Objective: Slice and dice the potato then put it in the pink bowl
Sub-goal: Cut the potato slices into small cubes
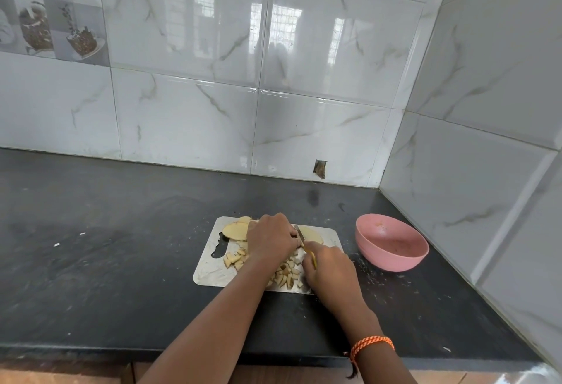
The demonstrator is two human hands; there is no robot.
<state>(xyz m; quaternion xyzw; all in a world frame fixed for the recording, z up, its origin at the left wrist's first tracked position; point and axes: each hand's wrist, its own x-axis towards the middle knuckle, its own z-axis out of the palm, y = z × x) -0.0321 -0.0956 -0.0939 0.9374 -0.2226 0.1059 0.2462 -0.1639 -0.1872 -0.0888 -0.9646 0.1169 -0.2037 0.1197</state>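
A steel cutting board lies on the dark counter. Potato slices sit at its far left, another slice at its far right, and diced potato pieces are heaped near its front. My left hand lies curled, knuckles up, over potato at the board's middle; what is under it is hidden. My right hand grips a yellow-handled knife whose blade runs right beside the left fingers. The pink bowl stands to the right of the board, holding nothing but a few specks.
The tiled back wall and the right side wall meet in a corner close behind the bowl. The black counter stretches wide to the left of the board. Its front edge runs just below my forearms. Small crumbs dot the counter around the board.
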